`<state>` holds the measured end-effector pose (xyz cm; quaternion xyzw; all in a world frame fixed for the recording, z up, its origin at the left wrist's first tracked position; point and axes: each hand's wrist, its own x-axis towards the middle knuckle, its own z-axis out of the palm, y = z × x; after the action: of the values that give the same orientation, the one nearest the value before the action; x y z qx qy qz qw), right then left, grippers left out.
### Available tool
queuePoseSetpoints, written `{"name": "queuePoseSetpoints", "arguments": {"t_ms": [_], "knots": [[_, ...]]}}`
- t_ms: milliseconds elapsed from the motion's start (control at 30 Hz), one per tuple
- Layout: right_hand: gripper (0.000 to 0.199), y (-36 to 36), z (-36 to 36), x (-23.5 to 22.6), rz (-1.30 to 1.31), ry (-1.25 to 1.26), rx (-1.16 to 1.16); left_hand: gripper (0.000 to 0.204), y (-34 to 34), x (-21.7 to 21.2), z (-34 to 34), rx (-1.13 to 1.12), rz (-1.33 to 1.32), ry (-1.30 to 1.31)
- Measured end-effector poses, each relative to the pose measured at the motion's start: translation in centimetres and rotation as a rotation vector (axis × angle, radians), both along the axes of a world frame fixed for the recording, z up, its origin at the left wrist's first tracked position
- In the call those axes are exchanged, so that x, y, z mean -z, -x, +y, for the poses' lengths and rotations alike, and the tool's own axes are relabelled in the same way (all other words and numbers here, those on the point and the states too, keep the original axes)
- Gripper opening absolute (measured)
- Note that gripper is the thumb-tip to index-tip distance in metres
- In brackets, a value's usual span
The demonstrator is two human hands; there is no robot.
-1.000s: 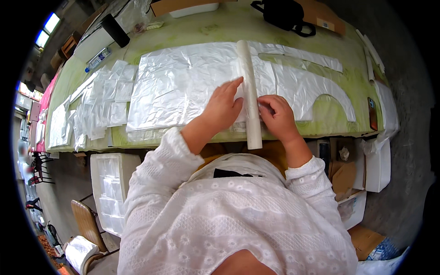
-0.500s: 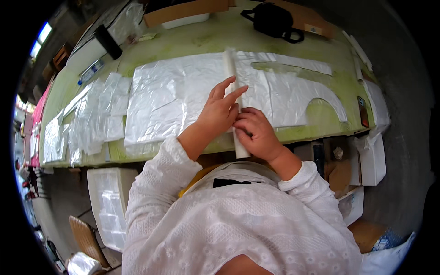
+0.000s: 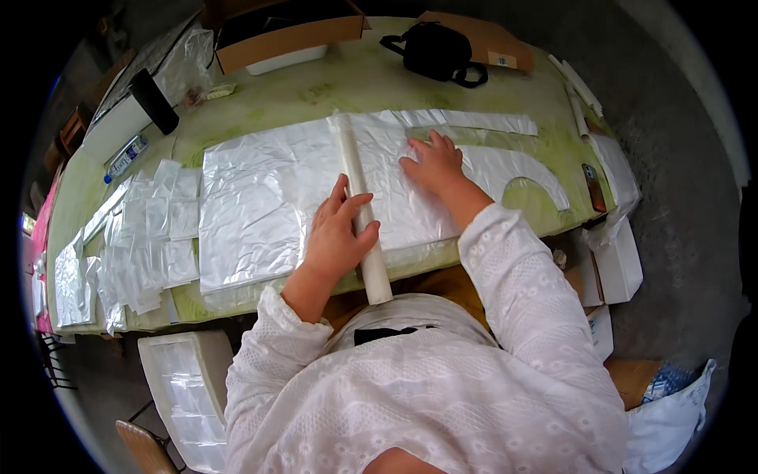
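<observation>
A pale, tube-like roll (image 3: 353, 150) lies across a stack of thin, shiny white plastic bags (image 3: 257, 182); its near end juts past the table edge toward my waist. My left hand (image 3: 339, 233) rests on the roll with fingers spread, the thumb on its right side. Right of the roll, my right hand (image 3: 436, 164) lies with fingers apart on the plastic, close to the long slot between the bag handles. The curved handle part (image 3: 541, 175) of the bags reaches out to the right.
Smaller clear bags (image 3: 146, 237) lie in overlapping piles at the left. Farther back are a water bottle (image 3: 126, 158), a black cylinder (image 3: 154, 101), a cardboard box (image 3: 292, 43) and a black bag (image 3: 436, 51). A phone (image 3: 593, 188) lies by the right edge.
My right hand has left the roll and moved right and away onto the plastic. My left hand has drawn back nearer along the roll. The whole view has shifted a little.
</observation>
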<state>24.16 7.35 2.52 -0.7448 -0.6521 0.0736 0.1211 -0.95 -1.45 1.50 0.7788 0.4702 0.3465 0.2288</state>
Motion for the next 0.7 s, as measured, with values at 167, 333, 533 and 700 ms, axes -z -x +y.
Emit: {"name": "queuePoseSetpoints", "arguments": {"t_ms": [167,333,533,700], "knots": [[0.068,-0.1,2.7,2.0,0.198,-0.173,-0.081,0.049,-0.5,-0.5,0.0,0.031,-0.026,0.023],[0.064,7.9,-2.8,-2.2,0.246,-0.511,-0.628,0.050,0.3,0.5,0.0,-0.026,0.002,-0.037],[0.056,8.4,-6.4,-2.7,0.558,-0.172,-0.827,0.042,0.8,0.8,-0.4,-0.021,-0.022,-0.049],[0.048,10.0,-8.0,0.0,0.464,-0.340,-0.850,0.023,2.9,1.5,-1.2,-0.129,-0.309,-0.047]]}}
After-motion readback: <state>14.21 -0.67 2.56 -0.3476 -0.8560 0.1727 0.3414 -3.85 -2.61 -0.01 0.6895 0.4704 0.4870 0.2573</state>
